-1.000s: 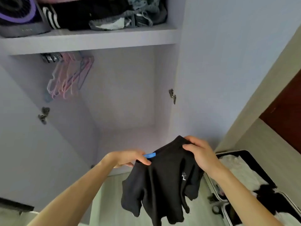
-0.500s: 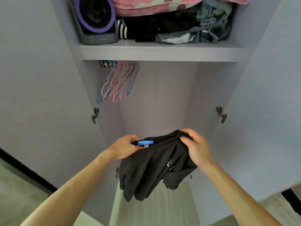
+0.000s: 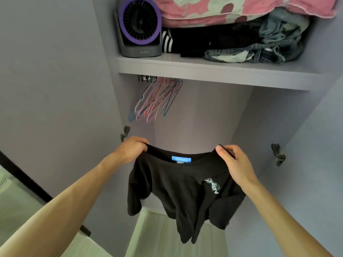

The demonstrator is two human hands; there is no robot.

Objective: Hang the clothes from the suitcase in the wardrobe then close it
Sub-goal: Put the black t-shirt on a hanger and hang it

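Stretching the black cotton T-shirt (image 3: 181, 184) open by its collar, left hand (image 3: 132, 150) and right hand (image 3: 234, 164) each pinch a shoulder, ready for the pastel wire hangers (image 3: 156, 101) at eleven o'clock.

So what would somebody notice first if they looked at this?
Probably the black T-shirt, held up by its collar between the left hand and the right hand, in the middle before the open wardrobe. Next the bunch of pink and blue hangers under the shelf, and the purple-ringed fan standing on it at the left.
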